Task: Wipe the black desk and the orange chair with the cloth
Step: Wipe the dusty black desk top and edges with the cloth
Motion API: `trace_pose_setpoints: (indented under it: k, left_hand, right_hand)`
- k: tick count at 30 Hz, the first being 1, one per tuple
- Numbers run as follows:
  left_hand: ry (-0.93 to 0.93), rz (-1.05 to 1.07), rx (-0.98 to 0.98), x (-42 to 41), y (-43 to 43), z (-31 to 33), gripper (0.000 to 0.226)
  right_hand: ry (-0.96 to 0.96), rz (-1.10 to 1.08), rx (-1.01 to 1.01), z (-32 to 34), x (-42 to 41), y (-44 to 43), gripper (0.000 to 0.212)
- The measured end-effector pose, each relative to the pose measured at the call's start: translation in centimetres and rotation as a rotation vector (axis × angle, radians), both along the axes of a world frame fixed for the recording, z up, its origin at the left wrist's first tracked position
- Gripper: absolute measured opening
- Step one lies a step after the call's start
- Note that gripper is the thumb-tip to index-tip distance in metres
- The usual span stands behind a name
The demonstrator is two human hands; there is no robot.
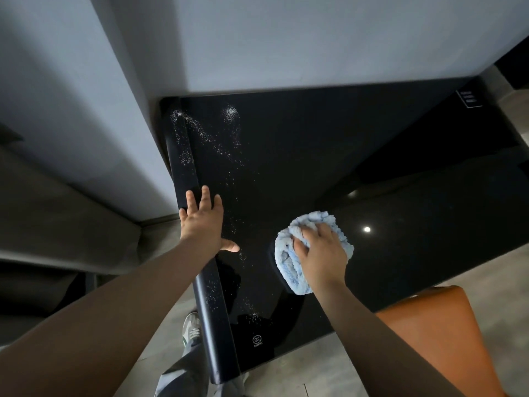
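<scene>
The glossy black desk fills the middle of the head view, with white crumbs or powder scattered along its left side and rounded left edge. My left hand lies flat with straight fingers on that left edge. My right hand grips a bunched light-blue fluffy cloth and presses it on the desk near the front. The orange chair shows at the lower right, partly behind my right forearm.
A pale grey wall runs along the desk's far and left sides. Grey floor lies below the desk's front edge, with my shoe and trouser leg beside the desk's left corner. A ceiling light reflection glints on the desk.
</scene>
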State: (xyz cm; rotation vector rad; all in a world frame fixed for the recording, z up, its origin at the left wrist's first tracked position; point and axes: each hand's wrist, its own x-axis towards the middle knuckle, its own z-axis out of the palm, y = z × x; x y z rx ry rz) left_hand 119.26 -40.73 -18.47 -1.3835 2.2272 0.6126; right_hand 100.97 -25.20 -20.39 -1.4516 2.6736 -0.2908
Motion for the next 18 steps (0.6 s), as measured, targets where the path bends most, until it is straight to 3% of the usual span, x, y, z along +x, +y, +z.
trace_pose_setpoints:
  k: [5, 9, 18]
  left_hand:
    - [-0.029, -0.020, -0.062, 0.0, 1.1, 0.9, 0.122]
    - [0.049, -0.092, -0.092, 0.6, 4.6, 1.3, 0.110]
    - [-0.010, -0.151, -0.003, 1.2, 10.2, 0.9, 0.124]
  right_hand:
    - [0.037, 0.005, -0.020, -0.1, 0.3, 2.3, 0.024]
    - [0.054, 0.020, -0.048, -0.1, 0.5, 4.0, 0.023]
    - [0.023, 0.007, -0.031, 0.0, 1.1, 6.8, 0.026]
